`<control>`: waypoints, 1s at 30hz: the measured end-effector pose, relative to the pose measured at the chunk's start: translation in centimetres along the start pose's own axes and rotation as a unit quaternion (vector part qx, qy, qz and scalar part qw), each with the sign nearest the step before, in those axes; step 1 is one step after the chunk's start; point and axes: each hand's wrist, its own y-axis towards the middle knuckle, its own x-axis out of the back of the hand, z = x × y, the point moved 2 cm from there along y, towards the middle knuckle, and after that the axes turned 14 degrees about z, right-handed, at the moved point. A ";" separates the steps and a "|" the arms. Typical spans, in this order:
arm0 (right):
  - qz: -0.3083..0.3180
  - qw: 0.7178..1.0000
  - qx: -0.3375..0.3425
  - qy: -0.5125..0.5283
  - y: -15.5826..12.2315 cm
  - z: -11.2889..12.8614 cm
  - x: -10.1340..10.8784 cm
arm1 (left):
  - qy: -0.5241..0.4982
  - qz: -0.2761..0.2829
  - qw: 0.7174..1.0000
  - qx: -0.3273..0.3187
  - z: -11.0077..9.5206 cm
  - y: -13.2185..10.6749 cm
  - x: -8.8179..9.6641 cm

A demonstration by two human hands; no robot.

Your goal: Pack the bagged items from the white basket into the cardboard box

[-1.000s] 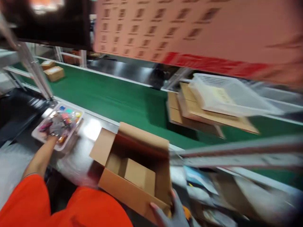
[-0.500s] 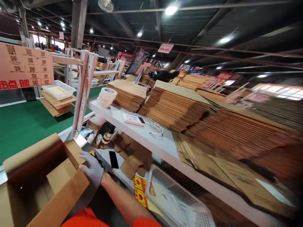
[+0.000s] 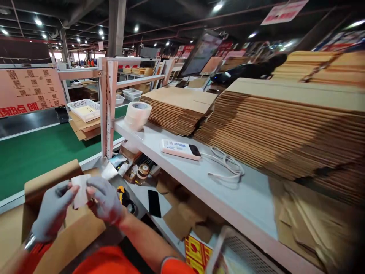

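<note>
Both my hands wear pale grey fingerless gloves. A small white slip of paper [image 3: 81, 192] is pinched between them, my left hand [image 3: 49, 211] on one edge and my right hand [image 3: 106, 199] on the other. Something small and dark shows at the left hand's fingers; I cannot make out what it is. Under the hands stands an open cardboard box [image 3: 75, 233], its flaps spread and its inside mostly hidden. To the right of my right hand lies a yellow and black tape dispenser [image 3: 125, 199].
Beyond the dispenser lies a black phone [image 3: 154, 203]. The white shelf [image 3: 245, 190] carries tape rolls [image 3: 137, 116], a power bank [image 3: 180, 148], a cable [image 3: 228, 163] and stacked flat cardboard [image 3: 270, 129]. Past the upright post [image 3: 107, 106] runs a green conveyor [image 3: 42, 148]. A white basket [image 3: 242, 251] sits low right.
My left hand has come into view, and both hands now hold a white slip over the box. My right hand has left the box edge. The view has swung right and closer to the shelf.
</note>
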 end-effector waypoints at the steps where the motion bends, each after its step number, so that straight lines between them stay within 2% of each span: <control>1: -0.010 0.999 -0.043 0.024 -0.8 -0.6 0.9 | -0.039 0.030 0.999 0.011 -0.1 1.4 -2.1; 3: -0.035 0.983 -0.151 0.098 -2.5 -2.1 2.6 | -0.106 0.075 0.991 0.020 -0.3 3.8 -5.7; 4: -0.058 0.965 -0.208 0.151 -3.2 -2.9 3.3 | -0.120 0.071 0.990 0.015 -0.2 4.8 -7.1; 6: -0.121 0.900 -0.310 0.281 -4.5 -4.6 4.3 | -0.093 0.015 0.996 0.000 0.3 6.6 -9.1; 8: -0.164 0.817 -0.373 0.408 -5.4 -6.1 4.7 | -0.034 -0.028 0.999 -0.001 1.5 8.0 -10.6; 9: -0.172 0.780 -0.389 0.458 -5.7 -6.8 4.8 | -0.020 -0.010 1.000 0.009 2.4 8.7 -11.4; 10: -0.176 0.751 -0.398 0.497 -5.9 -7.4 5.0 | -0.020 0.033 0.999 0.029 3.3 9.3 -12.2; 12: -0.175 0.711 -0.410 0.544 -6.4 -8.3 5.3 | -0.036 0.137 0.986 0.082 5.2 10.1 -13.7; 13: -0.176 0.699 -0.414 0.556 -6.7 -8.6 5.5 | -0.039 0.169 0.979 0.107 6.0 10.4 -14.3; 14: -0.176 0.691 -0.417 0.564 -7.0 -8.9 5.7 | -0.037 0.176 0.975 0.127 6.6 10.7 -14.6; 18: -0.163 0.678 -0.428 0.574 -8.4 -9.4 5.6 | -0.067 0.093 0.985 0.130 7.9 11.8 -14.7; 23: -0.151 0.651 -0.456 0.588 -9.8 -9.5 4.1 | -0.119 0.003 0.987 0.110 8.4 13.4 -14.7; 27: -0.187 0.634 -0.470 0.585 -10.4 -10.2 3.2 | -0.137 -0.025 0.986 0.094 8.5 14.2 -15.1; 30: -0.196 0.639 -0.468 0.578 -10.5 -10.8 3.1 | -0.144 -0.024 0.984 0.100 8.6 14.7 -15.3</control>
